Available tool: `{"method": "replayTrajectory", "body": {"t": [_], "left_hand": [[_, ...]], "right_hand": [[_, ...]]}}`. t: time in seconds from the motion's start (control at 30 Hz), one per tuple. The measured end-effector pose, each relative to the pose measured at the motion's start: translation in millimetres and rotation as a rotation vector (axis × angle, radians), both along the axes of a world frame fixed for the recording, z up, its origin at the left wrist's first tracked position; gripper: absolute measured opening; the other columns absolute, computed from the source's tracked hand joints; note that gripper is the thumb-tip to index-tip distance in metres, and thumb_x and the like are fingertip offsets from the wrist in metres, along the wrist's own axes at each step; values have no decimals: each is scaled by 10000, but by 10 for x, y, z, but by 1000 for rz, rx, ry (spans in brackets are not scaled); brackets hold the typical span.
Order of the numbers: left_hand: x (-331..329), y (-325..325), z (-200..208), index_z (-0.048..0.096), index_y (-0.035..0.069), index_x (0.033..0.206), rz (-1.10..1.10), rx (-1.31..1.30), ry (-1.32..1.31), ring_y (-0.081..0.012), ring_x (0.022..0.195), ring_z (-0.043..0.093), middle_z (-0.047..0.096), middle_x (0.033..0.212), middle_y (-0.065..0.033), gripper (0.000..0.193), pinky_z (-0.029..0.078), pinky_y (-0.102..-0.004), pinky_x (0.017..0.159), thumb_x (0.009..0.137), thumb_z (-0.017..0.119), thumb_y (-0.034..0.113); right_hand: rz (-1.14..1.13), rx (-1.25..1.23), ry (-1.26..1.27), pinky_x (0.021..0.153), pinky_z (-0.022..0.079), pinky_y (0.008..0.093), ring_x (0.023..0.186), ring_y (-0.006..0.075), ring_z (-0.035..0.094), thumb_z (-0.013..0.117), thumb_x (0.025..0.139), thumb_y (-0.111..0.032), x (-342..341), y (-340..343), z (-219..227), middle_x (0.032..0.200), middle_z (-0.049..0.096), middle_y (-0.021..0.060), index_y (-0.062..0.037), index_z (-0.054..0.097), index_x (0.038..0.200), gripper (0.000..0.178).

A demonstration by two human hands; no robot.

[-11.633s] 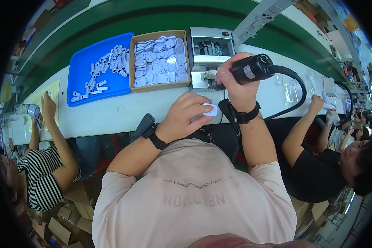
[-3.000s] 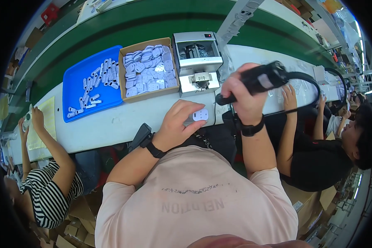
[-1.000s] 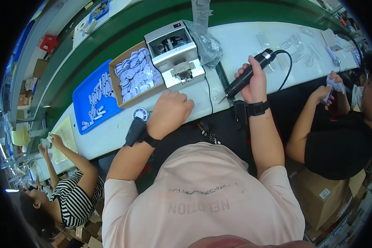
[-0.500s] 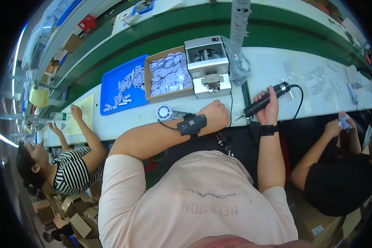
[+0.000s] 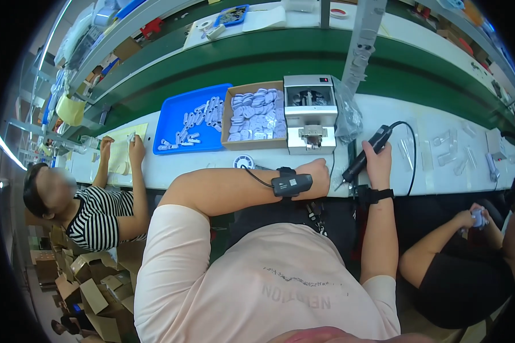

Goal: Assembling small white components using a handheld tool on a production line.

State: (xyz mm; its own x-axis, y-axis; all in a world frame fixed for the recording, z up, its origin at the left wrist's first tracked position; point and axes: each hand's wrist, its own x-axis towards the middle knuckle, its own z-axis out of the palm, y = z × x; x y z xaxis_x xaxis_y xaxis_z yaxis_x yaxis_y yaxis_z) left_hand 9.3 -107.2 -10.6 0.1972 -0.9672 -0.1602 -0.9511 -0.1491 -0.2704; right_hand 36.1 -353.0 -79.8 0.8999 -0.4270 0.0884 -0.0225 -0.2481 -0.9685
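My right hand (image 5: pixel 379 164) is wrapped round a black electric screwdriver (image 5: pixel 367 153). Its thin tip slants down to the left, close to the table's front edge, and a black cable runs from its upper end. Beside it, my left hand (image 5: pixel 318 178) is closed into a fist in front of a silver screw feeder (image 5: pixel 311 117); whatever the fingers hold is hidden. My left forearm partly covers a round white thing with a fan-like face (image 5: pixel 244 162).
Left of the feeder stand a cardboard box (image 5: pixel 225 123) of pale lilac plastic casings and a blue tray (image 5: pixel 169 123) of narrow plastic parts. A clear plastic bag (image 5: pixel 347 111) hangs at the feeder's right. Clear plastic pieces (image 5: pixel 449 151) lie farther right. Co-workers sit on both sides.
The view has shifted, so the bench items appear lower and farther right. My left fist and the screwdriver in my right hand keep nearly the same pose. The left co-worker's hands have moved.
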Motion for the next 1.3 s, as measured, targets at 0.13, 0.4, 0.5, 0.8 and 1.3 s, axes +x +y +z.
{"method": "replayTrajectory", "body": {"t": [0.13,0.4,0.5,0.8,1.3], "left_hand": [[-10,116,-51,690,137,727,30,-100,34,-189,725,627,642,719,-1,98,443,-368,695,752,708,230],[646,451,969,648,118,773,341,-913,-48,-281,730,607,567,721,-45,154,482,-394,708,848,737,219],[983,569,837,681,106,821,579,-640,-102,-290,761,618,622,781,-62,134,483,-407,700,871,763,200],[887,1891,610,747,51,997,758,-1172,-94,-338,955,693,747,1004,-108,154,539,-479,842,903,744,173],[852,3582,-377,738,57,1131,1408,-866,236,-392,999,705,744,1063,-184,230,557,-472,857,925,734,158]], "right_hand": [[26,-127,214,640,520,316,799,153,632,814,927,-281,-78,-60,121,928,613,68,43,526,1422,658],[7,183,85,606,533,259,894,138,647,745,987,-204,-281,-193,-135,1065,633,62,1,516,1472,575],[33,158,56,611,544,241,891,128,647,709,1010,-175,-282,-255,-188,1071,634,53,-16,531,1460,509],[-34,183,27,643,545,244,930,127,637,664,1035,-142,-335,-280,-103,1078,639,56,-17,554,1426,425],[781,-580,-214,823,556,383,944,314,658,787,894,-143,-651,1693,838,1068,666,137,-30,678,1231,371]]}}
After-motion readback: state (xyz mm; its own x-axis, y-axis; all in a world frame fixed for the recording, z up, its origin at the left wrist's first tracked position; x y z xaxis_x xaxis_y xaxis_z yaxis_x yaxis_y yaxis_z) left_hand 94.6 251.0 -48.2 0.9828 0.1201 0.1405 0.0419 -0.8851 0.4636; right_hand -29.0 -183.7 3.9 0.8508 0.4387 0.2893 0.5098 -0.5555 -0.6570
